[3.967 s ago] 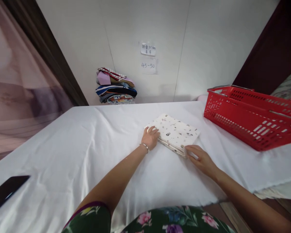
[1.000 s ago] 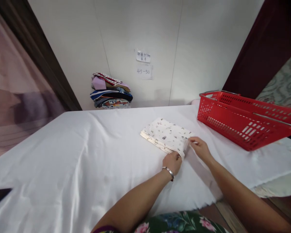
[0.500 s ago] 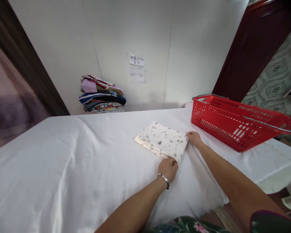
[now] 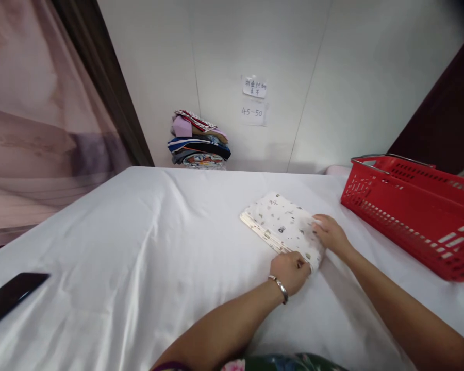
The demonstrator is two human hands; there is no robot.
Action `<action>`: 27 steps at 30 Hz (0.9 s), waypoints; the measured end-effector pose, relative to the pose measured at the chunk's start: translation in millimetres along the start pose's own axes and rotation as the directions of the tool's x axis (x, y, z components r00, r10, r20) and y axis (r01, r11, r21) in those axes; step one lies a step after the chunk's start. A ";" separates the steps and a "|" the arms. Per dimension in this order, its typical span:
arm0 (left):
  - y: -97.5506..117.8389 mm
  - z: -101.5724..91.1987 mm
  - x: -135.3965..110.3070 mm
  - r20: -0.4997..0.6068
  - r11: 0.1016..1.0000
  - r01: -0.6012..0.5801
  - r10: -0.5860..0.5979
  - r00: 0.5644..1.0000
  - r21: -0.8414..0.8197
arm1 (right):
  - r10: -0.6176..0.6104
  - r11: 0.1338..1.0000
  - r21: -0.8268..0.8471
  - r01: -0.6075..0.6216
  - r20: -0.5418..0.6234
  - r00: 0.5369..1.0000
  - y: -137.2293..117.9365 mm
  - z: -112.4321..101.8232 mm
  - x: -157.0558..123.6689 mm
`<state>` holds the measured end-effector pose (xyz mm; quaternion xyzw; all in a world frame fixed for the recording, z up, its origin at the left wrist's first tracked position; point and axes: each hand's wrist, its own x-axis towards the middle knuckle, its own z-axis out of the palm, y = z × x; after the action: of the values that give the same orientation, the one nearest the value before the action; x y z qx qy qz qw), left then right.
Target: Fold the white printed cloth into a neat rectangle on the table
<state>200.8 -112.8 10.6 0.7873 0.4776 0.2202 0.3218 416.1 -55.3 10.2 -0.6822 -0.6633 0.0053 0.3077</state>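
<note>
A folded white cloth with small dark prints (image 4: 281, 225) lies on the white-covered table (image 4: 139, 247), right of the middle. My left hand (image 4: 292, 269), a bracelet on its wrist, is closed on the cloth's near corner. Fingers curled, my right hand (image 4: 331, 234) holds the cloth's right edge.
A red plastic basket (image 4: 413, 211) stands at the right side of the table. A stack of folded coloured clothes (image 4: 199, 139) sits at the back by the wall, under two paper notes (image 4: 254, 100). A dark phone (image 4: 10, 299) lies at the table's left edge.
The camera has swung left. My right hand has slid from the cloth's far right corner down onto its right edge. My left hand has stayed on the near corner.
</note>
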 end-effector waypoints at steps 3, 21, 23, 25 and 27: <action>-15.2 -22.9 16.8 -0.143 1.000 0.023 -0.024 0.989 -0.010 | -0.212 0.976 0.094 0.198 0.174 0.962 -44.5 15.9 -27.0; -92.6 -106.7 93.9 -0.343 0.902 0.432 -0.405 0.848 0.004 | -0.449 0.851 -0.129 0.510 0.325 0.832 -85.1 38.1 -78.2; -94.5 -107.6 95.3 -0.337 0.902 0.431 -0.401 0.852 0.015 | -0.456 0.843 -0.142 0.520 0.324 0.829 -84.7 37.7 -78.5; -95.8 -109.2 95.3 -0.341 0.898 0.440 -0.410 0.846 0.011 | -0.462 0.837 -0.149 0.526 0.322 0.826 -84.6 37.5 -78.7; -96.7 -111.3 95.3 -0.339 0.898 0.440 -0.406 0.849 0.025 | -0.467 0.835 -0.150 0.530 0.318 0.825 -84.5 37.9 -79.2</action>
<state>111.6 38.0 22.5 0.6307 0.6961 0.2462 0.2388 314.6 -117.4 -16.2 -0.5077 -0.8504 -0.0608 0.1239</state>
